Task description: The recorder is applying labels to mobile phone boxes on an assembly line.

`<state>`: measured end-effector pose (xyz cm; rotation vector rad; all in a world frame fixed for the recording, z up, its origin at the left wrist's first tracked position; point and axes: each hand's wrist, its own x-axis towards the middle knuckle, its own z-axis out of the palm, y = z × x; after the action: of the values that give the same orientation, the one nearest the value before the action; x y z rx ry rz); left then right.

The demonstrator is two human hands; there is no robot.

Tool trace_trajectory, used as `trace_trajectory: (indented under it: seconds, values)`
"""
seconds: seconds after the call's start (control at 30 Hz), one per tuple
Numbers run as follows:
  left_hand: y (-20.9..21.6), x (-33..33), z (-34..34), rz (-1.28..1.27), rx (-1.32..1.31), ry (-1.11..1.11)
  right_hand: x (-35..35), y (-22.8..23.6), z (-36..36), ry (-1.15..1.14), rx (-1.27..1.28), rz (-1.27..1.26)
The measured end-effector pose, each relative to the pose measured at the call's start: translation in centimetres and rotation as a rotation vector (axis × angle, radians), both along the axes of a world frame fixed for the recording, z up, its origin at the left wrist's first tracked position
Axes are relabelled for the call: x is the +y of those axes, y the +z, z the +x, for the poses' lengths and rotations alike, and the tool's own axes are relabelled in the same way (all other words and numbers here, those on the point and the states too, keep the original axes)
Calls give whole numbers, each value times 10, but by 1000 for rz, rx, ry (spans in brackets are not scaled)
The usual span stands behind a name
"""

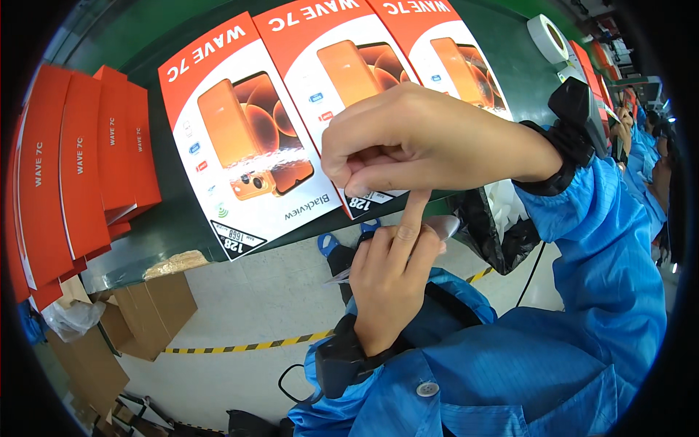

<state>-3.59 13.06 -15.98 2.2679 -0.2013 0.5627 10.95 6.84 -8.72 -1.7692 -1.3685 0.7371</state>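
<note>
Three orange and white phone boxes lie flat side by side: the left box [255, 135], the middle box [349, 54] and the right box [455, 62]. Over the lower part of the middle box hovers my right hand [415, 138], its fingers curled into a pinch; anything between the fingertips is hidden. Just below it, off the table's front edge, my left hand [389, 273] points its index finger up to the right hand. Its other fingers are bent round a shiny silver-grey curved thing [445, 227], mostly covered by the hand.
Stacked orange boxes [80, 160] stand at the left of the dark green table [171, 218]. A white roll [547, 40] lies far right. A black plastic bag [484, 237] hangs by the front edge. Cardboard boxes [156, 309] stand on the floor. Other people in blue [641, 149] are at right.
</note>
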Motion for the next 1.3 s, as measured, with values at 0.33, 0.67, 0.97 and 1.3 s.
trace_trajectory:
  seconds: [0.33, 0.67, 0.97, 1.3]
  values:
    - [1, -2, 0, -39, 15, 5, 1, 0, -1, -8, -30, -8]
    - [4, 0, -4, -33, 35, -5, -2, -11, -7, -18, -214, 133]
    - [19, 3, -8, -293, 188, -107, -5, 3, -20, -413, -433, -213]
    - [51, 36, -25, -1023, 433, 60, -54, 25, -71, -211, -509, -117]
